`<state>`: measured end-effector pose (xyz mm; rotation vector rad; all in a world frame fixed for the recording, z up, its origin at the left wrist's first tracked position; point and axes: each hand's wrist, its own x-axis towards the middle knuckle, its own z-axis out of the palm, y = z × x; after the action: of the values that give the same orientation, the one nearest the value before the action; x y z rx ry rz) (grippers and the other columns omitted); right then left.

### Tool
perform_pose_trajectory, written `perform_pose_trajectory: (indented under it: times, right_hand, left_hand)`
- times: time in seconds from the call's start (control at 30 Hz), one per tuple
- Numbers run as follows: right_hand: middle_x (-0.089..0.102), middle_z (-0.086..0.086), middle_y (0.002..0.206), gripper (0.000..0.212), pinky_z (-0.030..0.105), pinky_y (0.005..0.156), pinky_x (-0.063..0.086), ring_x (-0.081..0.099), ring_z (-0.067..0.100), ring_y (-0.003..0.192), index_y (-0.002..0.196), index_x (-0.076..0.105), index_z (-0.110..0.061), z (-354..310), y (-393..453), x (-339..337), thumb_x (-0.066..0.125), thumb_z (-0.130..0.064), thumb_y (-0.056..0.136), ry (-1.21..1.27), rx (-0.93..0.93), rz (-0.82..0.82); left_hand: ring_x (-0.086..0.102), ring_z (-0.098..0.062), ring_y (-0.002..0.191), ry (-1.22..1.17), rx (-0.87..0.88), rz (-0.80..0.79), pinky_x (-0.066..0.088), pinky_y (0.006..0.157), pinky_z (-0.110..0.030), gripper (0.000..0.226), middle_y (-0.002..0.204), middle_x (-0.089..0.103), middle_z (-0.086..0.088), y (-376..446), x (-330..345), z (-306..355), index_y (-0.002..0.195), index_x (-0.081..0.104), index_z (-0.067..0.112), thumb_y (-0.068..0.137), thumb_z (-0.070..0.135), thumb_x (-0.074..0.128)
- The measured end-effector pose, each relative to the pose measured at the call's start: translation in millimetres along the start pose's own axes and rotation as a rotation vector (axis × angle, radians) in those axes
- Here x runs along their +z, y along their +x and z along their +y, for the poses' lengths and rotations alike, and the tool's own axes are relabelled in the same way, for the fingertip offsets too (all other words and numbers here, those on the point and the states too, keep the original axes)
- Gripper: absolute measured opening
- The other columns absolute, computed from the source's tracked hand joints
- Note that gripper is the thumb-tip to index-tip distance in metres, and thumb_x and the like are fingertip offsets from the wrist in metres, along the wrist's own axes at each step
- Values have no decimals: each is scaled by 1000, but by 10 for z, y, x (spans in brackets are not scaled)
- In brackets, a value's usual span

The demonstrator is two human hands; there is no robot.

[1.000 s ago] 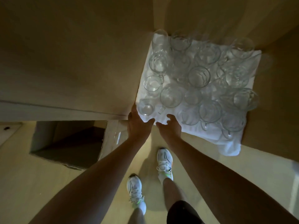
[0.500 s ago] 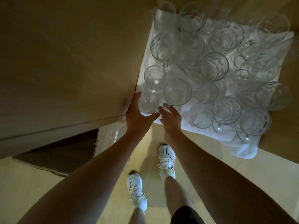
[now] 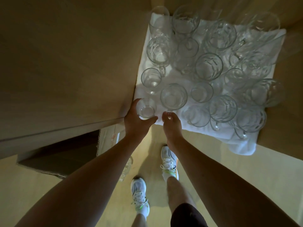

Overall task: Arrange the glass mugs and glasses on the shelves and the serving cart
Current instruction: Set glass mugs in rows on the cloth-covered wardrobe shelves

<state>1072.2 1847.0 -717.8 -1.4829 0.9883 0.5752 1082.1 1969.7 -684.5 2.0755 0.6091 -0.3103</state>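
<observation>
Glass tumbler [image 3: 146,108] at towel's [image 3: 237,145] near-left corner, left hand [image 3: 136,123] fingers clamped on it; right hand [image 3: 172,123] fingers curled on mug [image 3: 173,96] handle.

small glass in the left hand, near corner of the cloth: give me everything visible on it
The small glass is clear, round-mouthed and upright, mouth up, with what looks like a thick base and nothing visible inside; no handle shows. It stands at the near left corner of the white cloth, by the table's edge. The left hand curls round it, fingers on its left side, thumb across the near side. A wider glass stands close on its right; contact cannot be told.
</observation>
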Motion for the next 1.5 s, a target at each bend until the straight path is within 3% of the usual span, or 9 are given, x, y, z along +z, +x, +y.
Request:
perform_pose_trajectory:
  times: [0.13,0.27,0.4,0.57,0.87,1.03,1.2,1.37,1.5]
  right_hand:
    - [64,-3,93,28,24,67,43,57,9,81,106,62,-16,43,-110,-104,50,-41,103,-22,38,-47]
    - [58,-4,86,29,36,85,51,55,14,82,100,61,-18,47,-267,-163,46,-42,103,-26,49,-74]
    - [50,-3,83,26,40,91,54,51,16,77,106,57,-16,-9,-474,-188,43,-38,105,27,165,-105]
    - [49,2,77,27,34,77,53,49,16,70,104,61,-15,-20,-859,-261,46,-38,105,21,186,-103]
    - [55,8,83,33,45,84,62,60,22,66,93,58,-13,-337,-1826,-492,49,-44,102,54,60,-67]
    - [56,11,77,37,36,63,61,62,26,62,88,57,-13,-682,-2525,-685,49,-46,101,73,-72,-37]
    - [58,11,77,36,31,55,57,62,25,62,91,57,-12,-1019,-3199,-884,51,-46,100,72,-215,-2]
    - [44,5,61,27,35,58,58,48,20,49,83,46,-24,-1238,-3986,-1175,47,-42,103,104,-378,51]
    - [49,8,68,23,36,57,57,52,22,51,88,48,-23,-1310,-4518,-1454,52,-41,102,147,-487,126]
  left_hand:
    - [65,-6,96,27,4,-11,59,84,-40,75,97,61,34,-134,-76,8,113,49,56,51,40,89]
    - [58,-3,100,72,77,-17,42,83,-7,78,101,59,32,-263,-187,33,127,58,27,58,33,95]
    - [59,-6,105,86,114,-27,46,94,-24,86,112,62,17,-447,-336,222,131,60,17,53,44,84]
    - [67,-26,108,55,145,-40,53,95,-42,76,118,70,-6,-728,-605,360,130,61,9,62,16,95]
    - [61,-13,114,-17,227,-105,50,98,-34,78,123,66,6,-1349,-1303,757,131,57,26,63,37,93]
    - [55,-16,121,-86,351,-132,44,97,-28,77,130,58,0,-1668,-1655,1172,125,55,26,62,45,94]
    - [54,-5,116,-143,511,-131,45,92,-23,84,125,57,15,-2035,-2074,1658,124,52,38,52,66,85]
    - [56,17,101,-267,664,-103,43,82,-15,63,103,62,38,-2511,-2525,2192,102,54,64,49,65,88]
    - [58,0,107,-367,731,-124,45,82,-22,77,110,61,23,-2842,-2706,2520,113,57,41,48,66,87]
